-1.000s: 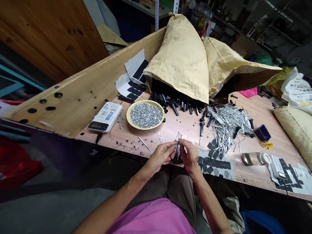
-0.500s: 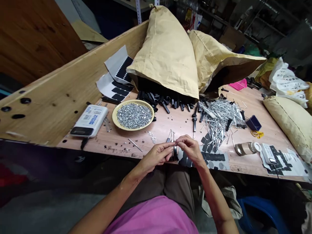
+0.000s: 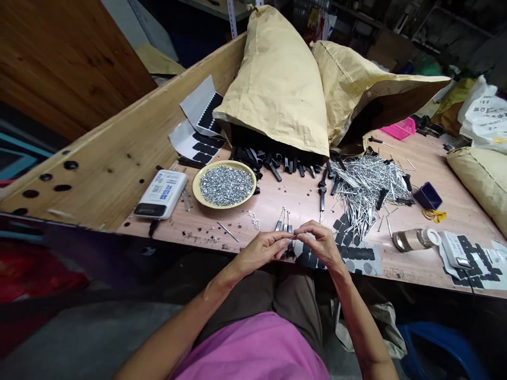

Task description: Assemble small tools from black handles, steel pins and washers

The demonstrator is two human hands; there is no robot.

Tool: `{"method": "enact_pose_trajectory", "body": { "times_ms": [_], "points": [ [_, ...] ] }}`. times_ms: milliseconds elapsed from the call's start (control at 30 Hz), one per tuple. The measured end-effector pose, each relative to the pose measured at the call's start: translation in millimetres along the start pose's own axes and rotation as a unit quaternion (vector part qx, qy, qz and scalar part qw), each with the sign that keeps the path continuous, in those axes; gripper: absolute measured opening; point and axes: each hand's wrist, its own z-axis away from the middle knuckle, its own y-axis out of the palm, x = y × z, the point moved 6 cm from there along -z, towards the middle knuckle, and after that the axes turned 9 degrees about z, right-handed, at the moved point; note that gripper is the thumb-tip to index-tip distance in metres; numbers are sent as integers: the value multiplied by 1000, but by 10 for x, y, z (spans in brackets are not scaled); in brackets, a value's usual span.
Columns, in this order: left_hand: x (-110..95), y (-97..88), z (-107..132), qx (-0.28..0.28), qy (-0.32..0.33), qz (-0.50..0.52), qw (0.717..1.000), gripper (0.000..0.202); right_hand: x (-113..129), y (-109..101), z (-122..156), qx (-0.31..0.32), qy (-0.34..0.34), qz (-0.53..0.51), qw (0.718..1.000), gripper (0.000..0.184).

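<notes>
At the table's near edge, my left hand (image 3: 264, 249) is closed, thumb and fingers pinched together. Tip to tip with it, my right hand (image 3: 320, 243) also pinches. Something thin and small seems to be between the fingertips, too small to name. Just behind the fingers lie several black plastic parts with thin metal rods (image 3: 284, 225), partly covered by the hands. A sheet with black adhesive pads (image 3: 356, 254) sits beside and below my right hand. A few loose nuts (image 3: 254, 219) are beyond my left hand, near a bowl (image 3: 195, 192) full of small metal nuts.
A heap of metal rods (image 3: 364, 184) lies at the right behind my hands. Two paper sacks (image 3: 283, 84) stand at the back, black parts spilling out. A white boxed device (image 3: 162, 192) is at left; a glass jar (image 3: 412, 239) and blue box (image 3: 428, 196) are at right.
The camera view has turned a little left, so the table's things appear shifted right. Both hands stay pinched together at the same spot, with slight finger movement.
</notes>
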Motion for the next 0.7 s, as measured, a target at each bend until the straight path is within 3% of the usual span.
{"method": "enact_pose_trajectory", "body": {
  "times_ms": [233,500,700],
  "points": [
    [-7,69,-21,-50,9,12,999,53,50,-78,85,-59,-20,52,997,23],
    [-22,75,-6,-26,6,-20,999,54,8,-73,93,-23,-3,-13,1000,24],
    [-66,112,10,-29,-1,-20,999,53,3,-58,129,-73,4,6,997,25]
  ]
}}
